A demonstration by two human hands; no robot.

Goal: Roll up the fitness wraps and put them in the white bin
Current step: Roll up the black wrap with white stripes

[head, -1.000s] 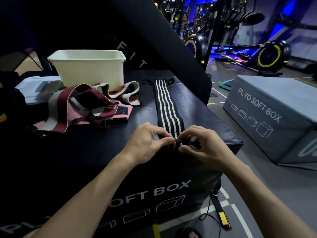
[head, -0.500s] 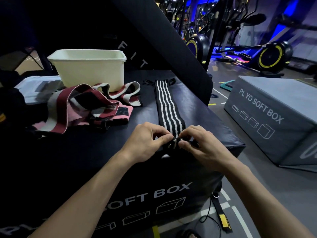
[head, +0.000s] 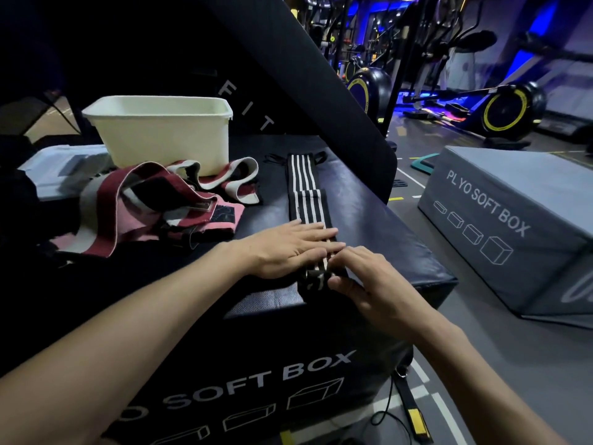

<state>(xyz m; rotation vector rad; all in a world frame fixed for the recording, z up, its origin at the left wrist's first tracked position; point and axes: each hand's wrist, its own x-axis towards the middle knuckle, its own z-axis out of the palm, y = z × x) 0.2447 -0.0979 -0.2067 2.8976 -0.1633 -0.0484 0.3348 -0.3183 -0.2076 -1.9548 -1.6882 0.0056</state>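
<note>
The black wrap with white stripes [head: 306, 194] lies lengthwise along the right side of the black soft box [head: 369, 220], its far end near the back edge and its near end at the front edge, where a small roll has started. My left hand [head: 288, 248] lies flat on the wrap, fingers straight, pressing it down just behind the roll. My right hand [head: 369, 277] has its fingers curled on the rolled end, thumb tucked at its near side.

The roll sits right at the front edge, so I reckon it could slip off, or loosen and go crooked if my flat hand lets the strip shift sideways.

The tangled maroon, pink and white wraps [head: 154, 210] lie near the left, unrolled. The white bin [head: 160, 136] stands behind them at the back; I cannot see inside it.
</note>
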